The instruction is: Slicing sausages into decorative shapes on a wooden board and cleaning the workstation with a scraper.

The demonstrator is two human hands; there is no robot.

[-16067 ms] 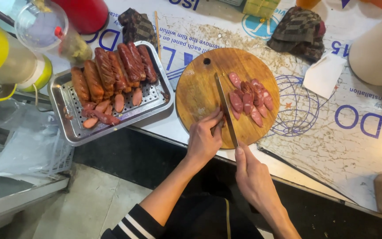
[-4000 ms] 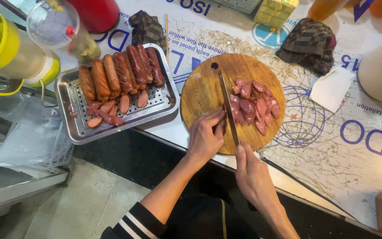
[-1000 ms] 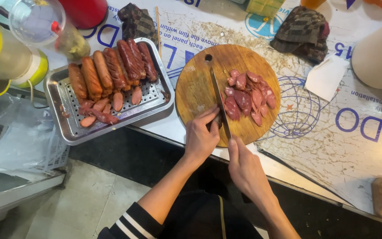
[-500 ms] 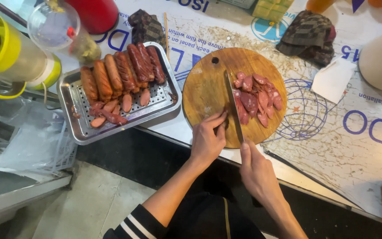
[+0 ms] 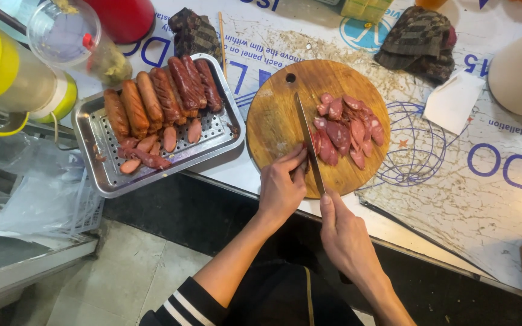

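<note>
Under my board lies a white printed sheet [image 5: 454, 199] covering the counter, blue lettering and a blue line-drawn globe on it, speckled with crumbs. Top edge, a yellow-green carton [image 5: 367, 8] peeks in, only its lower part showing. Far left, my tall yellow-capped bottle [image 5: 13, 75] wears a pale label band. A blank white paper slip [image 5: 452, 101] sits right of the board

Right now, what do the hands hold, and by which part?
The right hand holds the knife by its handle; the left hand only rests on the cutting board.
</note>
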